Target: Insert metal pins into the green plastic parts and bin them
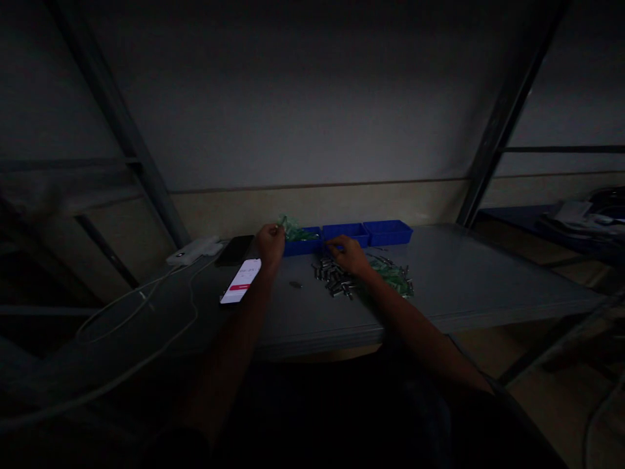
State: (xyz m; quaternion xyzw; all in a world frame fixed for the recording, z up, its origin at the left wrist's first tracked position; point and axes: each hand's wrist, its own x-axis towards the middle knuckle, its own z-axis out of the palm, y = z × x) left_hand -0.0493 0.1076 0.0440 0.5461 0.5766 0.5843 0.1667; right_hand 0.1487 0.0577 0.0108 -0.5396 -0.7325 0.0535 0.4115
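My left hand (271,242) is raised over the left blue tray (303,247), fingers pinched on a small green part (282,223) at the tray's heap of green pieces. My right hand (347,253) rests on the grey table (469,273) in front of the middle blue tray (344,230), fingers curled at the edge of a pile of small silver metal cylinders (332,278); what it grips is too dim to make out. A heap of green parts (393,275) lies to the right of my right wrist.
A third blue tray (388,231) stands at the right of the row. A lit phone (241,281) and a dark phone (235,249) lie left of my left arm, with a white charger (193,251) and cables (137,306). A small dark piece (295,284) lies alone.
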